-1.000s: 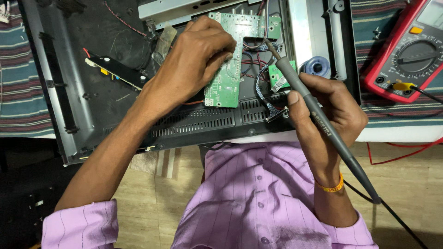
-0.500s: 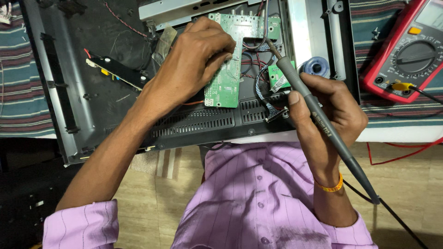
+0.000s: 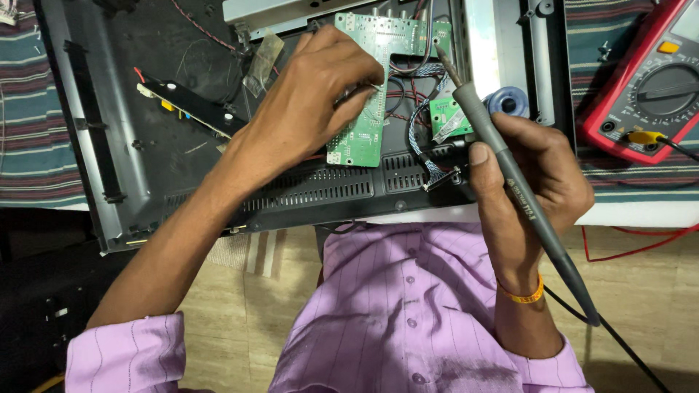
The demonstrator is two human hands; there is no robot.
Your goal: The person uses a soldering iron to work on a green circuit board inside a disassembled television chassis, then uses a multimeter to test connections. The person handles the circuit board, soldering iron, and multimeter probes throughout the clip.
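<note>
My left hand [image 3: 309,109] rests on a green circuit board [image 3: 371,73] inside an open dark grey device casing [image 3: 116,145], its fingers pressed on the board's left side. My right hand [image 3: 528,182] grips a grey soldering iron [image 3: 510,182] like a pen. The iron's metal tip [image 3: 439,52] points up and touches the upper right part of the board. A smaller green board [image 3: 448,120] with bundled wires lies just left of my right hand.
A red multimeter [image 3: 644,84] with a black dial sits at the upper right on a striped cloth [image 3: 29,124]. A spool of solder wire [image 3: 510,100] lies behind the iron. A narrow black board [image 3: 186,109] lies in the casing's left half. Red wire [image 3: 641,247] hangs off the table edge.
</note>
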